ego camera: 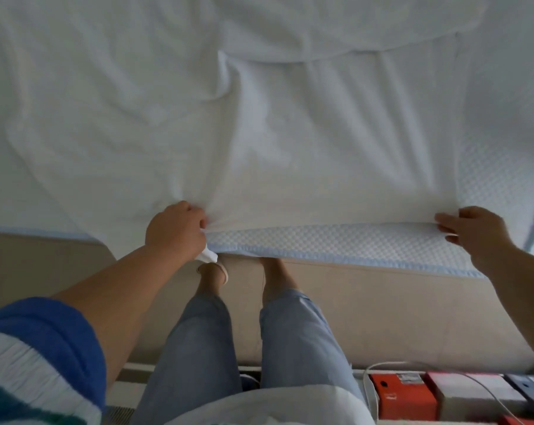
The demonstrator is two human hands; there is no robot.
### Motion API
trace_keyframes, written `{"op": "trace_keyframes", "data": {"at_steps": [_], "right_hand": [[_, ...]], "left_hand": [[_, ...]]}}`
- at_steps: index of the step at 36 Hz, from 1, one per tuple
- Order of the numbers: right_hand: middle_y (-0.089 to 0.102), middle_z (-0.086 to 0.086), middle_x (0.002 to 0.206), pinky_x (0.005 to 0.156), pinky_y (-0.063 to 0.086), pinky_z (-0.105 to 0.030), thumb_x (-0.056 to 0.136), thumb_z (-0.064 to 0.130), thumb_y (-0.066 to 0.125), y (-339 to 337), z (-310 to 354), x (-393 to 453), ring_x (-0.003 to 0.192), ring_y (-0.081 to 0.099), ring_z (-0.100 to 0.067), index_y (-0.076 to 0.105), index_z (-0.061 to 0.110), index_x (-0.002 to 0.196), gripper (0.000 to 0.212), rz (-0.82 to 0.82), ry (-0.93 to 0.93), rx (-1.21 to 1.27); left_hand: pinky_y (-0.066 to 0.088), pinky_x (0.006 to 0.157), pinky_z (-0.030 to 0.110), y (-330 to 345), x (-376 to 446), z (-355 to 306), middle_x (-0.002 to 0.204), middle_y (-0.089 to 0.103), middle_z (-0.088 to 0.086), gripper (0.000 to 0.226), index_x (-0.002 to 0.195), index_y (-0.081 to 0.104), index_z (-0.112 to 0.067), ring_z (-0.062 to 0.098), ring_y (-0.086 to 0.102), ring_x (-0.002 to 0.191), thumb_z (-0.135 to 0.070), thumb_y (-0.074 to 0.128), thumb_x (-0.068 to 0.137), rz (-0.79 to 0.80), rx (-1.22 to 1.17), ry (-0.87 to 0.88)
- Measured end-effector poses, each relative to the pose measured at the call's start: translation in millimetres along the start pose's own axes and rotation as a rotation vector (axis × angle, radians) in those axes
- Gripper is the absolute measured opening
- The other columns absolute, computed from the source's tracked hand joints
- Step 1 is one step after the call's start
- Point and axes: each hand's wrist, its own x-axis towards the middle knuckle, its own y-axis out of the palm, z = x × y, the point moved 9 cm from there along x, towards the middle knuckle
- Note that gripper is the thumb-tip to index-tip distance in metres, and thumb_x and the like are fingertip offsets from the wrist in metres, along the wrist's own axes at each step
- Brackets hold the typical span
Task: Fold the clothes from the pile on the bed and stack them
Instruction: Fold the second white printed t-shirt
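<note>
A large white garment (290, 154) lies spread flat over the bed, its near hem running along the mattress edge. My left hand (177, 231) grips a bunched corner of that hem at the lower left, with a bit of white cloth sticking out below the fist. My right hand (471, 231) pinches the hem's other corner at the right, thumb under the cloth and fingers on top. Between the two hands the hem is pulled taut. No pile or stack of clothes shows in the head view.
The bed carries a white textured mattress cover with a pale blue border (336, 259), over a beige bed base (382, 314). Rumpled white bedding (336, 32) lies at the far side. Red and grey boxes (443, 397) and a white cable (370, 391) sit on the floor by my legs.
</note>
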Motion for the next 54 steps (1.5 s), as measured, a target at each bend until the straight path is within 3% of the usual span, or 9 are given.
{"op": "trace_keyframes", "data": {"at_steps": [4,10,14,16,23,29,35,48,54], "right_hand": [[0.058,-0.006,0.073,0.056,0.044,-0.026,0.08,0.006,0.071,-3,-9,-3,0.059,0.058,-0.014,0.052,0.017,0.074,0.022,-0.026,0.057,-0.056],[0.057,-0.013,0.07,0.052,0.041,-0.033,0.083,0.007,0.065,-7,15,-10,0.066,0.053,-0.027,0.061,0.003,0.084,0.006,-0.086,0.038,-0.258],[0.05,-0.017,0.124,0.096,0.04,-0.043,0.08,0.018,0.061,-3,83,-22,0.113,0.048,-0.036,0.058,0.012,0.117,0.038,-0.263,-0.146,-0.464],[0.044,-0.016,0.131,0.103,0.032,-0.041,0.082,0.02,0.062,9,117,-21,0.122,0.041,-0.034,0.055,0.013,0.121,0.041,-0.259,-0.238,-0.48],[0.041,-0.014,0.134,0.094,0.038,-0.037,0.084,0.023,0.058,27,176,2,0.12,0.044,-0.033,0.047,0.01,0.13,0.049,-0.263,-0.199,-0.498],[0.045,-0.018,0.131,0.094,0.04,-0.04,0.084,0.024,0.058,18,139,10,0.116,0.047,-0.037,0.046,0.008,0.131,0.051,-0.231,-0.025,-0.488],[0.048,-0.014,0.121,0.095,0.039,-0.04,0.085,0.027,0.059,12,117,22,0.111,0.047,-0.033,0.052,0.009,0.122,0.042,-0.246,-0.072,-0.362],[0.056,0.012,0.08,0.054,0.031,-0.02,0.081,0.04,0.065,-4,31,20,0.069,0.05,-0.005,0.054,0.031,0.083,0.014,-0.104,-0.138,-0.219],[0.042,0.014,0.102,0.071,0.036,-0.018,0.078,0.036,0.071,-10,27,4,0.086,0.046,-0.003,0.056,0.031,0.111,0.036,-0.107,-0.307,-0.247]], "left_hand": [[0.036,0.072,0.028,-14,9,-6,0.11,0.055,0.003,0.027,0.108,0.061,-0.023,0.023,0.054,0.095,-0.025,0.057,0.082,0.072,-0.112,-0.045],[0.036,0.074,0.028,-79,33,-21,0.106,0.058,0.004,0.028,0.11,0.062,-0.02,0.024,0.056,0.096,-0.025,0.058,0.082,-0.079,-0.253,-0.006],[0.036,0.075,0.028,-123,58,-33,0.102,0.057,0.004,0.027,0.109,0.063,-0.018,0.024,0.055,0.094,-0.022,0.058,0.083,-0.178,-0.282,0.058],[0.036,0.075,0.028,-145,74,-43,0.104,0.057,0.004,0.027,0.109,0.063,-0.017,0.023,0.055,0.094,-0.02,0.056,0.083,-0.227,-0.29,0.099],[0.034,0.076,0.027,-198,124,-88,0.104,0.056,0.005,0.027,0.108,0.063,-0.019,0.025,0.055,0.096,-0.02,0.056,0.082,-0.294,-0.313,0.227],[0.039,0.082,0.028,-210,144,-131,0.116,0.055,0.005,0.031,0.114,0.061,-0.021,0.025,0.055,0.103,-0.021,0.054,0.084,-0.242,-0.281,0.313],[0.039,0.09,0.031,-220,167,-201,0.127,0.051,0.006,0.039,0.124,0.055,-0.023,0.026,0.052,0.113,-0.023,0.05,0.086,-0.259,-0.243,0.403],[0.037,0.095,0.033,-218,164,-394,0.138,0.038,0.001,0.049,0.132,0.049,-0.027,0.023,0.047,0.121,-0.013,0.048,0.084,-0.249,-0.026,0.678],[0.04,0.092,0.039,-185,165,-433,0.133,0.042,0.002,0.046,0.127,0.055,-0.027,0.028,0.05,0.116,-0.011,0.047,0.085,-0.115,0.325,0.802]]}}
